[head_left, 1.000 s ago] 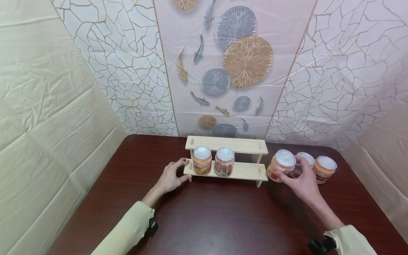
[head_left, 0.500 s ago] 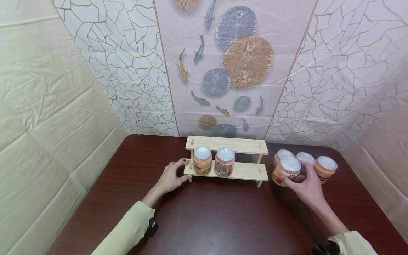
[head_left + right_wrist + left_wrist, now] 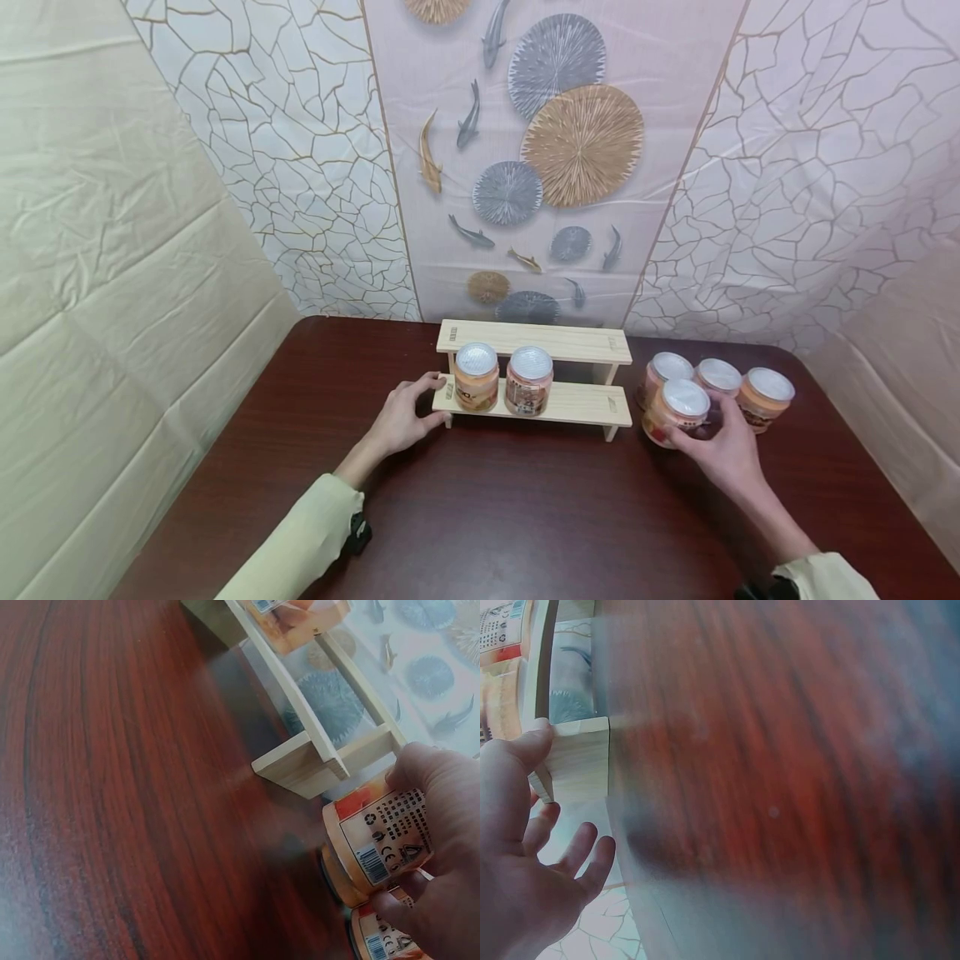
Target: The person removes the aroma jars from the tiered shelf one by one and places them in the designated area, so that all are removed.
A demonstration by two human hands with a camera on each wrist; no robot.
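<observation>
A two-tier wooden rack [image 3: 570, 403] stands at the back of the table. My left hand [image 3: 401, 418] pinches the left end of its lower tier; in the left wrist view the thumb [image 3: 536, 746] lies on the board's edge. On that tier are two clear-lidded jars, an orange-labelled jar [image 3: 476, 387] and a pinkish jar [image 3: 528, 390]. Right of the rack, my right hand [image 3: 726, 450] grips a jar [image 3: 671, 417] between thumb and fingers. The right wrist view shows this jar's barcode label [image 3: 379, 840]. Whether its base touches the table cannot be told.
Behind the held jar three similar jars stand close together: a left jar [image 3: 667, 371], a middle jar [image 3: 717, 377] and a right jar [image 3: 765, 398]. The rack's upper tier [image 3: 532, 337] is behind the lower one. A patterned cloth [image 3: 570, 250] hangs at the table's back edge.
My right hand has moved the gripped jar slightly right and toward me, uncovering the jar behind it. My left hand, the rack and its two jars have stayed put.
</observation>
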